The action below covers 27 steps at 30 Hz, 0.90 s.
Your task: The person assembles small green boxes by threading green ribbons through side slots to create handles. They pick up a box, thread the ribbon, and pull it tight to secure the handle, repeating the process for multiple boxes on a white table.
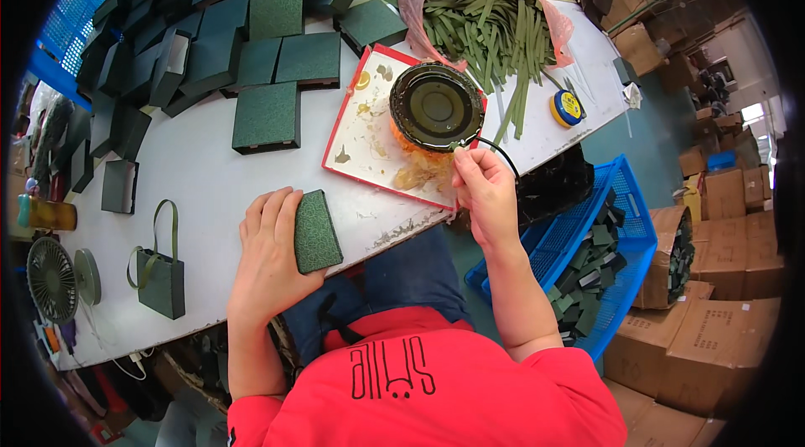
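Note:
My left hand [272,250] is wrapped round a small dark green patterned box [318,233] near the table's front edge. With thumb and finger pinched, my right hand [486,191] is at the near rim of a round black pot [438,107] of dark liquid. What is between those fingertips is too small to make out. The pot stands on a stained white board with a red edge [345,132]. Behind it, a pink plastic bag [415,7] lies open, full of green ribbon strips [495,28].
Many green boxes [309,59] are spread over the back left. At left stand a small green bag with handles [161,283] and a fan [52,279]. A round yellow-and-blue tin [567,108] sits at right. Beside the table is a blue crate [641,229] of green pieces, near cartons [725,346].

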Motion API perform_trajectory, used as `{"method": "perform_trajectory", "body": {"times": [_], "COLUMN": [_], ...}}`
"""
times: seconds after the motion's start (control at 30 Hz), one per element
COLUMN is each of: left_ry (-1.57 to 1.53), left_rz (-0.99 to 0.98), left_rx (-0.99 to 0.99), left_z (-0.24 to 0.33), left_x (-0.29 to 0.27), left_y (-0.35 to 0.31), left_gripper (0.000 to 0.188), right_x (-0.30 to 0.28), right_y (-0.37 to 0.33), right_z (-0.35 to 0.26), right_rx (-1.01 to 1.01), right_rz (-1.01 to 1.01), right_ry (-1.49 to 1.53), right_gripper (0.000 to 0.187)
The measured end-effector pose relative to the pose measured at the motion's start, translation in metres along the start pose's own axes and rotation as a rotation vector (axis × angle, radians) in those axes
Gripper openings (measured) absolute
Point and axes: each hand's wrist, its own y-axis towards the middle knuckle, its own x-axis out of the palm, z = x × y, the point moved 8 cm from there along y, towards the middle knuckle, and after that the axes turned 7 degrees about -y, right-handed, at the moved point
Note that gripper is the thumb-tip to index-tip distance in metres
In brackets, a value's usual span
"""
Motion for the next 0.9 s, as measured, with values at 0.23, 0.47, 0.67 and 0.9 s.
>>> {"method": "perform_trajectory", "body": {"times": [0.23, 0.47, 0.67, 0.9], "left_ry": [0.086, 0.001, -0.403, -0.463], "left_rz": [0.045, 0.117, 0.104, -0.014], "left_rx": [-0.027, -0.053, 0.167, 0.375], "left_z": [0.012, 0.008, 0.013, 0.033], "left_x": [0.002, 0.008, -0.019, -0.022], "left_y": [0.002, -0.004, -0.003, 0.002], "left_gripper": [0.092, 0.096, 0.095, 0.097], "right_x": [-0.001, -0.006, 0.027, 0.087], "right_y": [0.001, -0.023, -0.06, -0.106], "right_z": [-0.002, -0.009, -0.023, 0.005], "right_rx": [0.052, -0.04, -0.105, 0.323], "right_rz": [0.0, -0.008, -0.311, -0.799], "right_ry": [0.01, 0.104, 0.131, -0.11], "right_gripper": [0.02, 0.013, 0.009, 0.013]}}
